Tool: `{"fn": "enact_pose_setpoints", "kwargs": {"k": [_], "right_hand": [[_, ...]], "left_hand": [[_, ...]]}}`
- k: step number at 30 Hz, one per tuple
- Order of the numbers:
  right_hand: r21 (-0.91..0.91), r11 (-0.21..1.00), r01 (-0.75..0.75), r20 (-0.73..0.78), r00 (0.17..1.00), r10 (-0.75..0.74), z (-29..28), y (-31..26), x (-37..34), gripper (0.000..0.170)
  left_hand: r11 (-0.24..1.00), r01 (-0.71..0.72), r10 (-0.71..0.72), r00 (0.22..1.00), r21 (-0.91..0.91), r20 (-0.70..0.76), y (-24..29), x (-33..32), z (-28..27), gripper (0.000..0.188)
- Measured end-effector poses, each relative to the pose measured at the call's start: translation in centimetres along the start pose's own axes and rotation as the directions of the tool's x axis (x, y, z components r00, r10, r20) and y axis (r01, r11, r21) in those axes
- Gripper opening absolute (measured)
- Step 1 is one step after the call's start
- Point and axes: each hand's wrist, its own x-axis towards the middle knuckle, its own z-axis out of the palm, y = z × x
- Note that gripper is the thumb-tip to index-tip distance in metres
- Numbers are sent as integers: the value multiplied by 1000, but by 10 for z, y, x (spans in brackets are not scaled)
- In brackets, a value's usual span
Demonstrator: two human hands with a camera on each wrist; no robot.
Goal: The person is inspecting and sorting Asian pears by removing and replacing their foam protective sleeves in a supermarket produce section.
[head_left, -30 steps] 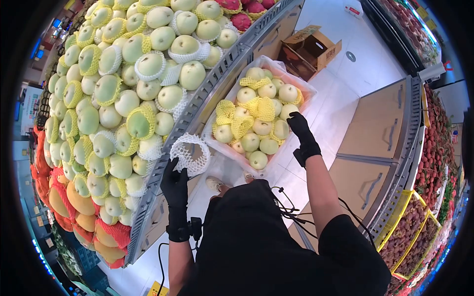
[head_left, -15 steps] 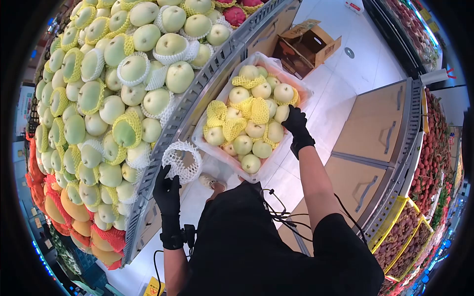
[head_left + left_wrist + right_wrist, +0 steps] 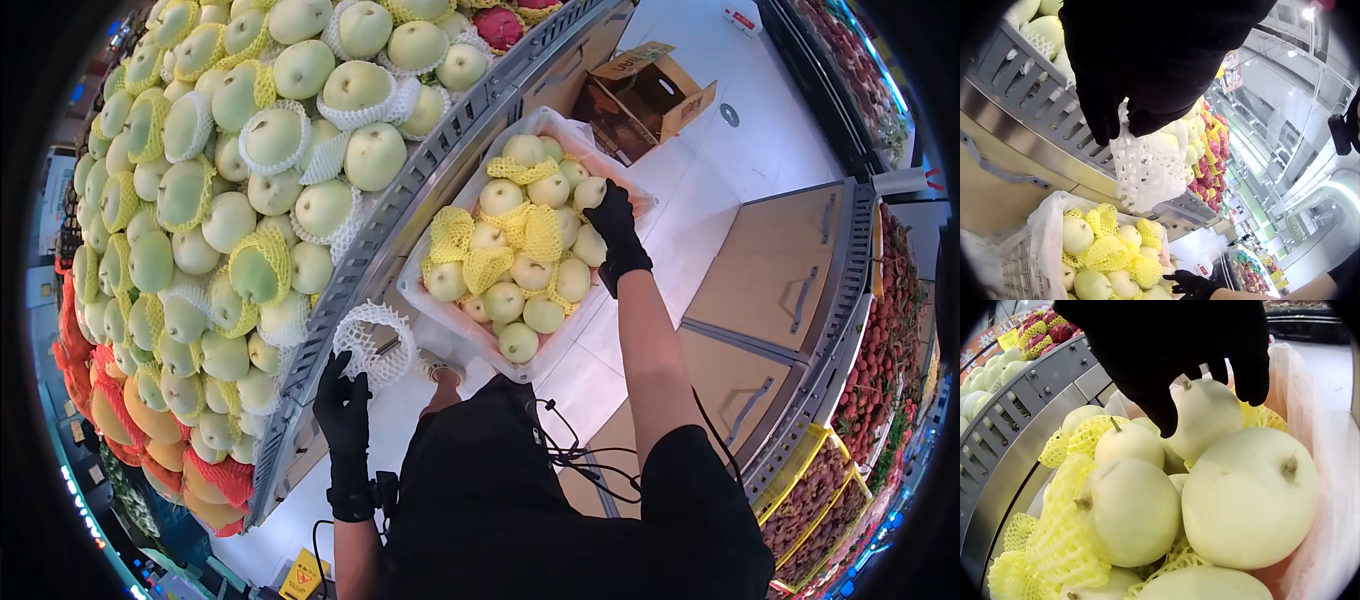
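My right hand (image 3: 614, 222) is now gripping a higher fruit (image 3: 1207, 419), stem pointing upper-left in right-wrist view, long axis unclear; my left hand (image 3: 342, 408) is pinching netting (image 3: 1147, 169).

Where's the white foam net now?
The white foam net is left of centre in the head view, pinched by the left hand, between the slatted shelf edge and the fruit crate.

The right hand (image 3: 1175, 350) hides part of a pale fruit (image 3: 1207, 419) from me and runs off the right wrist view's top edge. I can't read the small print on the yellow sign (image 3: 302, 577).
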Motion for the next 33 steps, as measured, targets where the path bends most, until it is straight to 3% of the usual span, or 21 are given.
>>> {"fn": "enact_pose_setpoints", "kwargs": {"k": [3,9,12,15,19,23,26,27,28,31,32,33], "right_hand": [[-105,987,-124,28,991,127,-2,-19,5,86],[-13,996,-88,-98,991,86,2,-29,-3,81],[-5,976,-218,4,976,218,-9,-40,0,81],[122,981,-148,-64,986,157,-11,-36,-10,79],[508,859,-70,-58,992,115,-24,-32,-23,73],[614,787,-52,-196,956,216,-43,-37,-48,73],[845,530,-73,-39,980,197,-46,-16,-55,65],[926,369,-80,30,990,139,-58,-26,-67,59],[940,257,-223,177,965,191,-72,-34,-80,54],[974,-4,-228,227,968,106,-81,-50,-105,54],[969,-29,-244,245,967,67,-80,-50,-109,53],[947,-159,-280,286,958,19,-83,-57,-118,52]], "left_hand": [[999,51,-51,999,-12,-17,-4,-3,-1,42],[995,81,-80,997,51,-19,-16,-10,-8,41],[994,102,-102,995,39,2,-18,-10,-7,41],[998,65,-65,998,18,-8,-18,-9,-4,41],[1000,20,-21,1000,-13,-7,-18,-7,-1,41],[999,15,-16,1000,-44,-13,-11,-2,-2,41],[997,-16,14,999,-74,-32,0,1,2,41],[995,-31,28,999,-100,-29,0,3,2,41],[992,-43,39,999,-120,-30,-2,3,-1,41],[990,-75,71,997,-123,-39,-5,3,-9,41],[987,-85,80,996,-133,-38,-2,4,-9,41],[987,-82,76,996,-140,-45,-1,0,-11,41]]}}
